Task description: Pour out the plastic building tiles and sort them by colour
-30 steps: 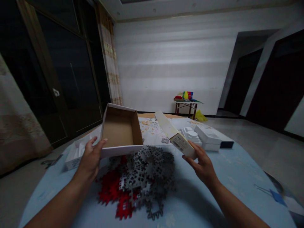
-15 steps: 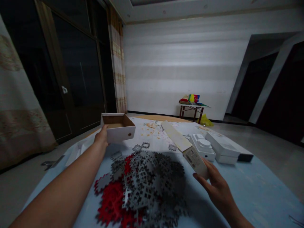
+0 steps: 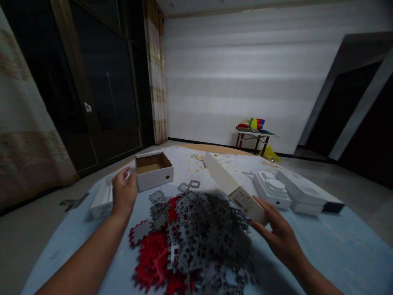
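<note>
My right hand (image 3: 276,233) grips the near end of a long off-white box lid (image 3: 227,176), which has a printed label and is held tilted above the pile. My left hand (image 3: 124,190) is beside an open white box (image 3: 155,178) with a brown inside, its fingers bent and apart from the thumb, holding nothing I can see. The box rests on the table. Between my arms lies a heap of grey interlocking toothed pieces (image 3: 202,229), with red toothed pieces (image 3: 153,258) at its left.
Left of my left hand lies a white tray-like box (image 3: 101,200), partly covered by it. A white device (image 3: 272,188) and a closed white box (image 3: 302,192) stand at the right. Metal clip (image 3: 69,203) at the left table edge. A small table (image 3: 256,133) stands by the wall.
My left hand has let go of the open box, which now rests on the table, and has drawn back left. The lid in my right hand has shifted slightly left. The view has tilted down a little.
</note>
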Demonstrator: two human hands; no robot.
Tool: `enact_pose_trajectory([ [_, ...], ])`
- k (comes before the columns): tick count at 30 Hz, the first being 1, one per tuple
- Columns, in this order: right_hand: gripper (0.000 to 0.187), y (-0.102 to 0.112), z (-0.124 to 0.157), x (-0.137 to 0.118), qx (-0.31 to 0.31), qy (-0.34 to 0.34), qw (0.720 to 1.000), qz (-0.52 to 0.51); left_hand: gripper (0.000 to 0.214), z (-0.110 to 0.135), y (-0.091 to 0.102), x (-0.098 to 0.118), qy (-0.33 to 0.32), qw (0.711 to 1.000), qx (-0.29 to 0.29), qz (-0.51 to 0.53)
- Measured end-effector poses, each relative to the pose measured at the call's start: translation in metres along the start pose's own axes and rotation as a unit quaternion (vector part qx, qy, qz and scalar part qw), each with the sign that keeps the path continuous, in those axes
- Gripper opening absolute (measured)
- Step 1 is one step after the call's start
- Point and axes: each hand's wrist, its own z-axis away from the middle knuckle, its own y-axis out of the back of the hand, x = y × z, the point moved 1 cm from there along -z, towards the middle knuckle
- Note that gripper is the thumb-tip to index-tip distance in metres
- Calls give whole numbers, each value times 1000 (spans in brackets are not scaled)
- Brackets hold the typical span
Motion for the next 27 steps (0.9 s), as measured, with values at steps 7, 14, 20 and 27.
enact_pose_trajectory([
  [7,57,-87,-99,-60,-39,129,989,-65,39,47,41,-33,-107,992,33,-52],
  [14,61,-201,-185,-115,-92,147,984,-49,37,63,35,-44,-211,974,-52,-70],
  [20,79,-240,-188,-132,-170,115,979,3,37,60,35,-51,-195,976,-61,-75],
  [27,57,-183,-149,-64,-109,98,987,62,39,62,31,-52,-210,968,-96,-97],
])
